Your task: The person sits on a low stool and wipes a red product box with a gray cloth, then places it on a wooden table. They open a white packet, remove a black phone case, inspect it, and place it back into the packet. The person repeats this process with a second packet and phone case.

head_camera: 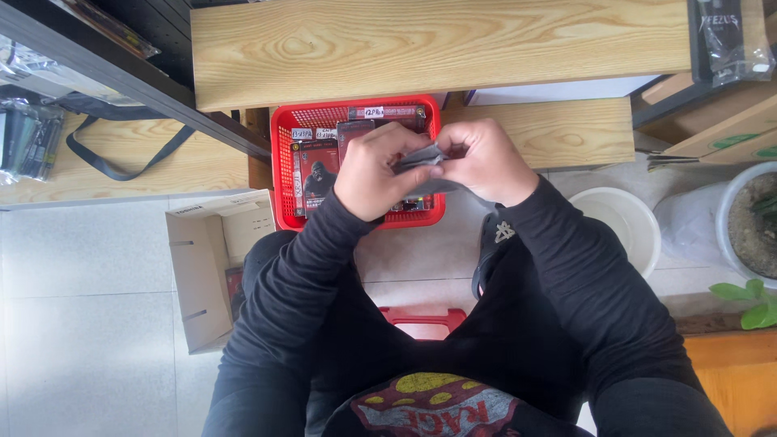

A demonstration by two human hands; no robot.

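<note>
Both hands meet over a red plastic basket [285,174] on the floor. My left hand [374,171] and my right hand [486,160] together pinch a small stack of grey-backed cards [422,156], fingers curled around its two ends. Inside the basket lie packaged cards [316,174] with red and dark artwork and small white labels on top. My black sleeves cover part of the basket's near rim.
A wooden shelf board [437,44] runs above the basket. An open cardboard box [212,267] stands at the left. A white bowl [625,222] and a plant pot [749,218] sit at the right. A black strap [121,158] lies on a lower shelf. A red stool edge [423,317] shows between my knees.
</note>
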